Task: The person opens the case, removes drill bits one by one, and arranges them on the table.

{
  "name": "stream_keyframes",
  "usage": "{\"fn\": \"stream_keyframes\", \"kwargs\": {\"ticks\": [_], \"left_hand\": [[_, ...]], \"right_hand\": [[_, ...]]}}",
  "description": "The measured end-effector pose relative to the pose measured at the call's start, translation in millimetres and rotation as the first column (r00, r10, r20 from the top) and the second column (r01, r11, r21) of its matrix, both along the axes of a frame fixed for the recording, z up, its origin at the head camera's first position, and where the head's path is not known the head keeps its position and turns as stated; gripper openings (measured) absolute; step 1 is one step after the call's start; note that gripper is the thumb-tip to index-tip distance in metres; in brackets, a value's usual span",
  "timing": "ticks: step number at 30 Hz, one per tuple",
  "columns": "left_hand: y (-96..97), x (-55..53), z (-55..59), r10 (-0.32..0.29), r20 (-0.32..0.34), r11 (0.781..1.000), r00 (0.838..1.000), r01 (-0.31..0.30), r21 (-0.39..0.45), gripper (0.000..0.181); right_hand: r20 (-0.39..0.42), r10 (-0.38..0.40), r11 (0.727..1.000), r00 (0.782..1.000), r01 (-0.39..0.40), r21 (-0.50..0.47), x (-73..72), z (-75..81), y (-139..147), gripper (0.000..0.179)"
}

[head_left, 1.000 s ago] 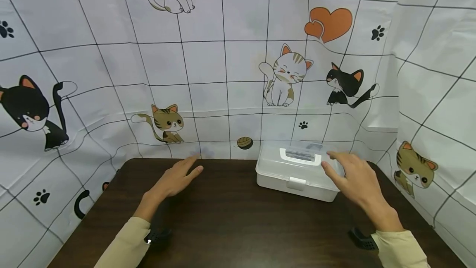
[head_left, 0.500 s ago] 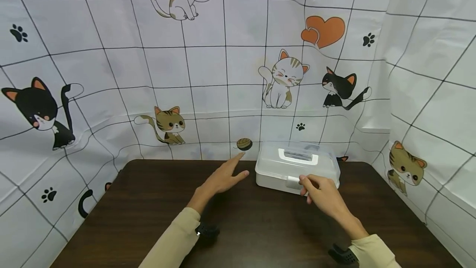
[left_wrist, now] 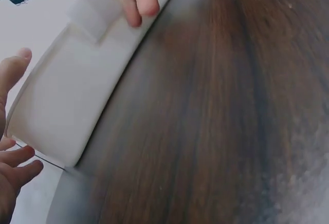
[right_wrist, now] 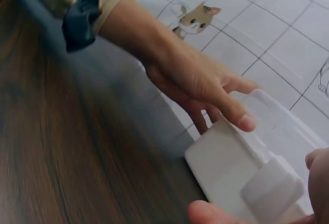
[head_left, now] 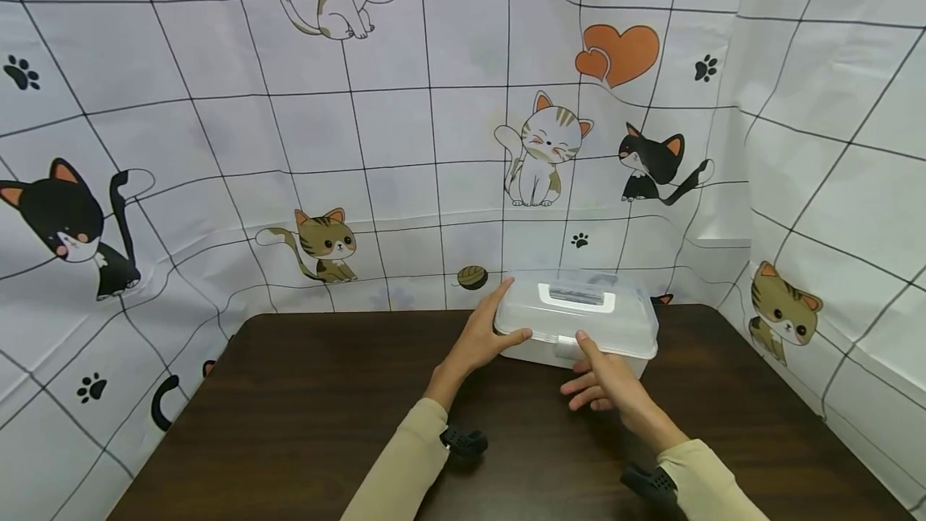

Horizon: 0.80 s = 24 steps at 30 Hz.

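A white plastic storage box [head_left: 531,353] with a clear lid [head_left: 521,304] stands at the back of the table. On its lid lies a white carrying handle [head_left: 576,307]; a white latch [head_left: 567,347] sits at the front. My left hand [head_left: 479,338] is at the box's left end, its thumb along the front lid edge and its fingers extended by the side wall. The thumb of my right hand [head_left: 611,383] is right by the latch, with the other fingers spread below it in front of the box. In the right wrist view the latch [right_wrist: 272,189] juts out from the front wall.
The dark brown wooden table [head_left: 325,408] reaches back to a white grid-patterned curtain [head_left: 463,127] printed with cats. The curtain also hangs along the right side. A dark strap [head_left: 463,442] is on the left wrist, another dark strap [head_left: 649,482] on the right.
My left hand has moved right across the table to the box's left end. My right hand has come from the lid's right side down to the front latch, and its fingers have spread.
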<state>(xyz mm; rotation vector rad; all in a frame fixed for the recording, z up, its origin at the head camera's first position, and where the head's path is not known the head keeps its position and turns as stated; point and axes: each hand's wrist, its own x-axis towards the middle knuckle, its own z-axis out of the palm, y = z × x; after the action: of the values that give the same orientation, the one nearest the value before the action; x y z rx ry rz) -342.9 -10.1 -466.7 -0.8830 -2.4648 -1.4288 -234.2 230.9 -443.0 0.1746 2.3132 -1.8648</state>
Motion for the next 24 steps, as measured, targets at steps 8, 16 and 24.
{"fn": "stream_keyframes", "kwargs": {"ticks": [8, 16, 24], "left_hand": [[-6.2, -4.3, 1.8, -0.012, -0.042, 1.000, 0.999, 0.012, -0.010, 0.099], [-4.1, 0.4, 8.1, -0.013, 0.009, 1.000, 1.000, 0.013, 0.007, 0.100], [-3.7, 5.0, 10.2, -0.003, 0.025, 1.000, 1.000, 0.003, -0.001, 0.098]], "right_hand": [[0.066, -0.061, 0.984, 0.996, 0.071, -0.161, -8.3, -13.2, -1.4, 0.087], [0.049, -0.091, 0.975, 0.995, 0.099, -0.199, -7.9, -14.3, -2.9, 0.085], [0.068, -0.086, 0.977, 0.994, 0.097, -0.192, 0.1, -5.0, -3.3, 0.085]]}}
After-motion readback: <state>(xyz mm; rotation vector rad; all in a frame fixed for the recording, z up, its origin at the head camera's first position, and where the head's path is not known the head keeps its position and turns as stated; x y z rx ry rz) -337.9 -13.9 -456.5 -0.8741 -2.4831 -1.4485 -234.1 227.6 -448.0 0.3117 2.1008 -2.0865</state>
